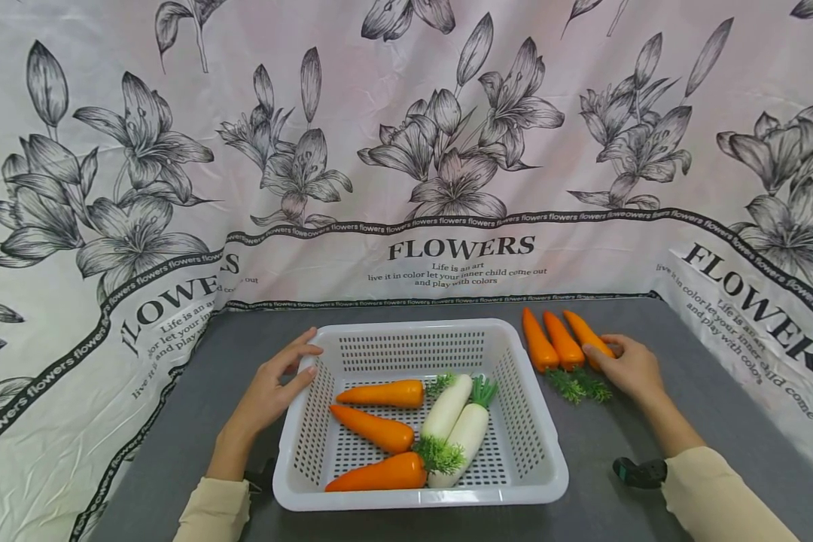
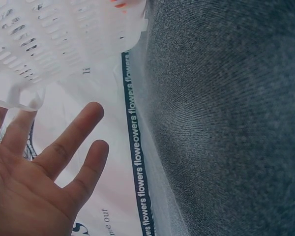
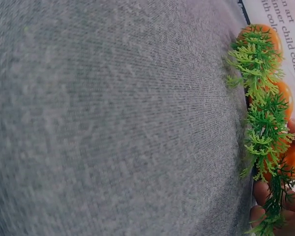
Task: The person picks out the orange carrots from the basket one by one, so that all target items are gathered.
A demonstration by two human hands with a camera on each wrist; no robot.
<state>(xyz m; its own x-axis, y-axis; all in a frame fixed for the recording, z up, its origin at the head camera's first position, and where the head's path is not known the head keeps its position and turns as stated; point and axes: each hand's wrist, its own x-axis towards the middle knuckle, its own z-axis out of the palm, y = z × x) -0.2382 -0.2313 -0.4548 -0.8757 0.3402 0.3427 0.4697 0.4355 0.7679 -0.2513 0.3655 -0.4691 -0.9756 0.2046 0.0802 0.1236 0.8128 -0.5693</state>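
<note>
White slotted basket (image 1: pixel 420 498), three orange carrots (image 1: pixel 562 342) alongside

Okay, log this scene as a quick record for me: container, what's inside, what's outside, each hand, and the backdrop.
container: white basket on gray table
inside: three carrots, two white radishes
outside: three loose carrots side by side, right of basket
left hand: touches basket's left rim
right hand: holds the rightmost loose carrot
backdrop: flower-printed cloth
</note>
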